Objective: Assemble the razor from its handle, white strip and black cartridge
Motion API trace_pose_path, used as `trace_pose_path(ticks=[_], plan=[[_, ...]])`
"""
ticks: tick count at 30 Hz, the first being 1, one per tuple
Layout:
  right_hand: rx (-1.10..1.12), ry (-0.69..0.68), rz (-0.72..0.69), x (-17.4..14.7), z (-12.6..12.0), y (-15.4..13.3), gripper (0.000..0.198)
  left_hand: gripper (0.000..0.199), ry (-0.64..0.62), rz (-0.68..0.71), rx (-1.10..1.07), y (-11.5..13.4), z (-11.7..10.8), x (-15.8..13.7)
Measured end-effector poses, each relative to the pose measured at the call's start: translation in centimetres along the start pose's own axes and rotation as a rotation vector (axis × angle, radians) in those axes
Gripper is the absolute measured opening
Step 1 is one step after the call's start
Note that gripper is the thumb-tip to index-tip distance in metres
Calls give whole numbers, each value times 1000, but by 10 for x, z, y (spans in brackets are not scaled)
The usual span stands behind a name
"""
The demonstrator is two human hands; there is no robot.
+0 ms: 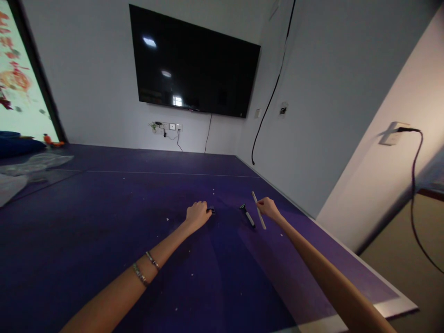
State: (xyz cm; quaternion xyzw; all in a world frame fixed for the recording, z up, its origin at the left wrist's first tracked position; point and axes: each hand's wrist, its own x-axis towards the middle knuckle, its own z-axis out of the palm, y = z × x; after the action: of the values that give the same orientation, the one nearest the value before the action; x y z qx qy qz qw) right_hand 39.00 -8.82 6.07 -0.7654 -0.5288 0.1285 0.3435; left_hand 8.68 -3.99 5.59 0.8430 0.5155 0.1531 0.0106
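My left hand [197, 215] is closed at the tabletop, with a small dark object [211, 210] at its fingertips; its kind is too small to make out. My right hand [268, 208] pinches a thin pale stick [261, 220] near its middle, and the stick slants over the table. Between both hands, closer to the right one, a razor [249, 217] with a dark and grey handle lies on the purple tabletop [215, 268]. Its head points away from me.
Small white scraps dot the tabletop. Clear plastic sheeting [38, 163] lies at the far left, near a dark blue cloth-like thing [21, 144]. A television [194, 60] hangs on the far wall. A black cable [268, 104] dangles near the right wall bordering the table.
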Motion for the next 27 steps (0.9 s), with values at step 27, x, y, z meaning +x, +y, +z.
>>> trace_pose_path(ticks=[27], plan=[[-404,-73,-90,8,31,31,18,42,-152,190,-130,-27,43,27]])
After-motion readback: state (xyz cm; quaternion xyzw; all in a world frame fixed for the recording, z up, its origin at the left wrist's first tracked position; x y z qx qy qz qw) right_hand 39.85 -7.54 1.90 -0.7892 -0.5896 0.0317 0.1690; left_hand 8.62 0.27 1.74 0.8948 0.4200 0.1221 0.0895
